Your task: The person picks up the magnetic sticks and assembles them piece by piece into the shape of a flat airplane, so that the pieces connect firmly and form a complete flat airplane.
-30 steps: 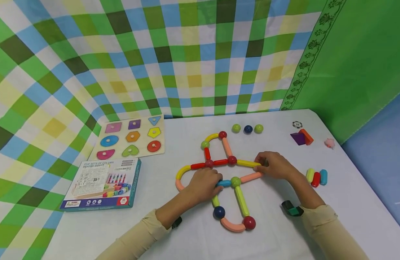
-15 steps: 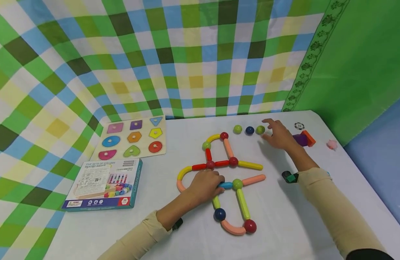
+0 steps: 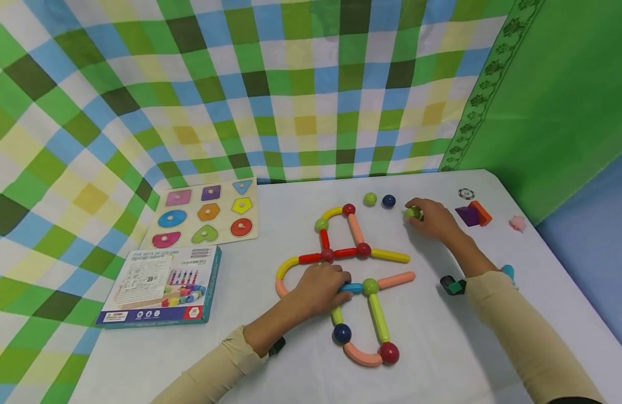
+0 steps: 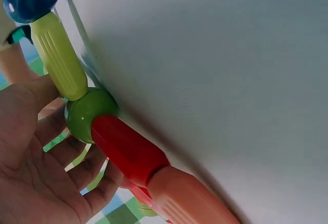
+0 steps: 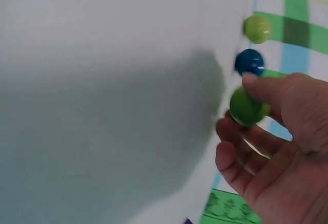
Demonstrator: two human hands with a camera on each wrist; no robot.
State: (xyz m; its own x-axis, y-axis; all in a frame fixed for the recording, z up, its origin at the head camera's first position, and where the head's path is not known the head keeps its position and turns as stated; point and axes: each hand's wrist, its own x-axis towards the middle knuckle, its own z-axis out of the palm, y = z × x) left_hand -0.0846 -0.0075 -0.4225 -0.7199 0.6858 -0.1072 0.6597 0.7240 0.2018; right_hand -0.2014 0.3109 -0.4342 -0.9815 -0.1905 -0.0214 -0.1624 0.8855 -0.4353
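Note:
My right hand (image 3: 434, 219) pinches a green ball (image 5: 246, 106) between thumb and fingers, at the back right of the table. My left hand (image 3: 316, 286) covers the middle of a flat figure made of coloured rods and balls. In the left wrist view, its thumb and fingers are round a green ball (image 4: 84, 119), joined to a light green rod (image 4: 59, 55) and a red rod (image 4: 130, 149). A yellow rod (image 3: 390, 256) and a salmon rod (image 3: 397, 279) stick out right from the figure, their right ends apart. A blue rod (image 3: 352, 288) touches my left fingertips.
A light green ball (image 3: 369, 199) and a dark blue ball (image 3: 388, 201) lie at the back. Right of them are a chip (image 3: 466, 193), purple and orange blocks (image 3: 472, 214) and a pink pig figure (image 3: 517, 224). A shape puzzle board (image 3: 224, 221) and a box (image 3: 159, 286) lie left.
My right hand has left the ends of the yellow and salmon rods, gone to the back and taken the rightmost green ball, shifting it slightly forward. My left hand stays in place.

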